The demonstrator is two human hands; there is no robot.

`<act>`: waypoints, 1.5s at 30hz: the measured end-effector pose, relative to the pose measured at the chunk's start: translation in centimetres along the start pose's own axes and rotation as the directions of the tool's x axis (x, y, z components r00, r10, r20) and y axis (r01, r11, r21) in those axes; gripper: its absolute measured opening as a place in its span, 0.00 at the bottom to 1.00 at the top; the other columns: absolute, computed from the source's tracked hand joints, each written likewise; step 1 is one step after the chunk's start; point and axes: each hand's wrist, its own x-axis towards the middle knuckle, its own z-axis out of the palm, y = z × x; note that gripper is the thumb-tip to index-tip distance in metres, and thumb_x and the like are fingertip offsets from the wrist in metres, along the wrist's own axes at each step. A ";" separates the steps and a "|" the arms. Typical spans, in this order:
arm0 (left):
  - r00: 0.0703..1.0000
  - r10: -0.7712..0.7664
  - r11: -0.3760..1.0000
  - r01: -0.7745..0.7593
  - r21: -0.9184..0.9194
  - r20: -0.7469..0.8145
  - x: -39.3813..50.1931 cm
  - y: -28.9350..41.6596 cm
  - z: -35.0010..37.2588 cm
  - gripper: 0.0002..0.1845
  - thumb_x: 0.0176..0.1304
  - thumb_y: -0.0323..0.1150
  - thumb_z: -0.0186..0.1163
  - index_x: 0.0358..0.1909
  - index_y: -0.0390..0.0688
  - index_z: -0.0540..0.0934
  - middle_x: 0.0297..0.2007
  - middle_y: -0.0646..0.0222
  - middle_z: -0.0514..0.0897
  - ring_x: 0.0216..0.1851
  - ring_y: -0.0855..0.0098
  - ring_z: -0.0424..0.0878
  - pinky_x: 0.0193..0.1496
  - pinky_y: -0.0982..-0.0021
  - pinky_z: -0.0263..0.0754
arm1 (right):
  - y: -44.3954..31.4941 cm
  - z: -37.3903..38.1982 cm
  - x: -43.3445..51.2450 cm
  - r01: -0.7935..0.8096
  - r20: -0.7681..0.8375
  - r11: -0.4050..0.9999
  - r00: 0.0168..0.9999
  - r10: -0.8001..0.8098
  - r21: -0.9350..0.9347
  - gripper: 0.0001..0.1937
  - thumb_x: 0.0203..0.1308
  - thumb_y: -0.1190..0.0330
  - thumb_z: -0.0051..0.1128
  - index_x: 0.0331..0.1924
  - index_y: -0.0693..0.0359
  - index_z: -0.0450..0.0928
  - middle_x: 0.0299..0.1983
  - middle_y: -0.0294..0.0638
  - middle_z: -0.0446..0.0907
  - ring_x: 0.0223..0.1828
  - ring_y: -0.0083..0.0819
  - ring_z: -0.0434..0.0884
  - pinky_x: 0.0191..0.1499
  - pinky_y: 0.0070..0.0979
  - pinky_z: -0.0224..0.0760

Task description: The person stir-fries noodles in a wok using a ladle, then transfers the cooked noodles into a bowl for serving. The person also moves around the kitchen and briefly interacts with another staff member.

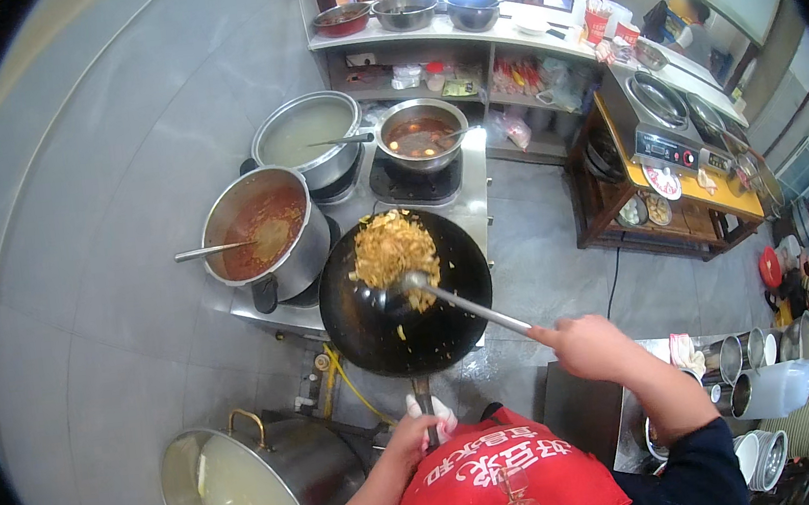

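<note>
My left hand (pixel 415 433) grips the handle of a black wok (pixel 369 337), with a white cloth (pixel 445 417) bunched around that handle. In my right hand (pixel 588 345) is the long metal handle of a ladle (pixel 481 310), the forefinger stretched along it. The ladle's bowl rests in the wok, against the near side of a heap of chopped, yellow-brown fried food (pixel 393 248). Small bits of it lie scattered over the wok's dark surface. The wok sits over the near part of a steel stove (pixel 477 204).
Left of the wok stands a pot of red broth (pixel 265 226); behind are a pot of cloudy liquid (pixel 306 130) and a bowl with eggs (pixel 422 138). A large stockpot (pixel 266 481) stands at lower left. A steel counter (pixel 635 406) with containers is on my right, a wooden cart (pixel 668 225) beyond.
</note>
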 end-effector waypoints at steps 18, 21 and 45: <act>0.934 -0.059 0.988 0.105 -0.115 0.352 4.9 9.6 0.2 0.29 0.74 0.42 0.46 0.63 0.25 0.76 0.32 0.46 0.87 0.24 0.57 0.87 0.27 0.59 0.84 | -1.7 3.3 -5.6 0.046 -0.234 0.768 0.962 0.138 0.639 0.30 0.61 0.72 0.63 0.70 0.59 0.72 0.55 0.56 0.83 0.54 0.55 0.85 0.57 0.41 0.80; 0.926 -0.084 0.970 0.161 -0.182 0.369 6.3 9.8 -0.5 0.33 0.77 0.48 0.42 0.63 0.25 0.76 0.30 0.45 0.87 0.24 0.57 0.86 0.26 0.60 0.83 | -2.4 7.0 -3.7 0.073 -0.279 0.708 0.944 0.179 0.702 0.32 0.63 0.73 0.59 0.74 0.61 0.66 0.57 0.61 0.81 0.57 0.56 0.84 0.59 0.42 0.78; 0.996 -0.031 0.889 0.063 -0.453 0.078 4.1 4.6 -2.9 0.22 0.73 0.39 0.56 0.58 0.30 0.77 0.34 0.59 0.85 0.30 0.59 0.84 0.38 0.33 0.85 | 8.9 6.8 13.5 -0.097 -0.074 0.993 0.992 0.102 0.070 0.36 0.64 0.74 0.49 0.78 0.43 0.63 0.42 0.56 0.85 0.37 0.56 0.87 0.42 0.49 0.82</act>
